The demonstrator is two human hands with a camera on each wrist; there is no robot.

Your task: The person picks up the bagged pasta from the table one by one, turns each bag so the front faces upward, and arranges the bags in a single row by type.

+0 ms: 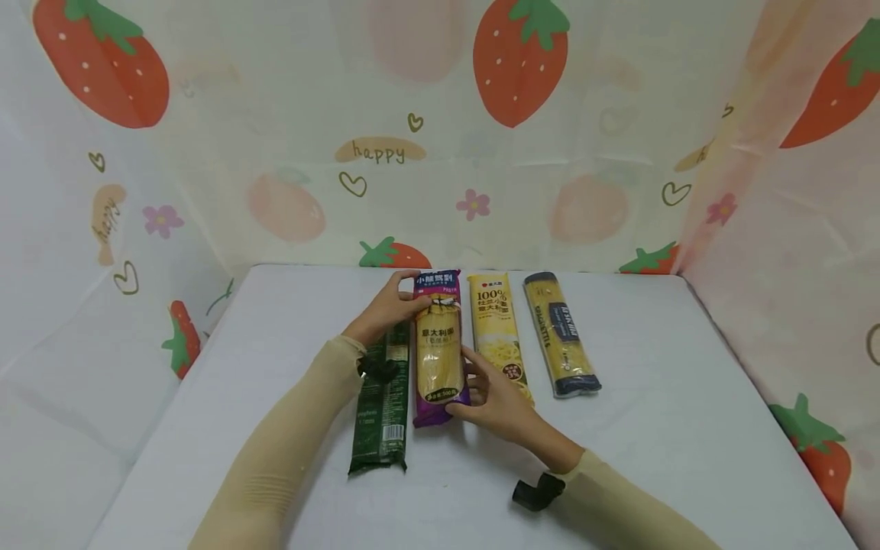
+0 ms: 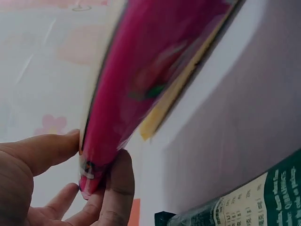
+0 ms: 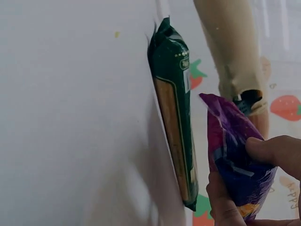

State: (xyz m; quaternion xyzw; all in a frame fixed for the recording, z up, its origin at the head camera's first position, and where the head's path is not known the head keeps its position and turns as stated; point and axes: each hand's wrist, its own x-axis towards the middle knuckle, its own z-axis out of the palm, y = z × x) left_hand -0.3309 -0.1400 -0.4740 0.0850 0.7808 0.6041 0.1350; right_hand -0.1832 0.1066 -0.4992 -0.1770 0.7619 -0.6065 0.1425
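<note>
Both hands hold a purple pasta packet [image 1: 440, 344] with a clear window, raised off the table. My left hand [image 1: 392, 305] pinches its far end, thumb on one face and fingers behind, as the left wrist view shows. Lower on the right edge, my right hand [image 1: 502, 401] grips the near end between thumb and fingers; in the right wrist view the purple wrapper [image 3: 235, 146] sits in that grip. A dark green spaghetti packet [image 1: 378, 420] lies to the left, partly hidden by the left wrist. Just right of the held packet lies a yellow pasta packet [image 1: 495, 313], its lower part partly behind the right hand.
A spaghetti packet with dark blue ends [image 1: 560, 336] lies further right on the white table [image 1: 653, 458]. Strawberry-print cloth [image 1: 426, 191] stands as walls at the back and both sides. A black wrist camera [image 1: 538, 493] sits on the right wrist.
</note>
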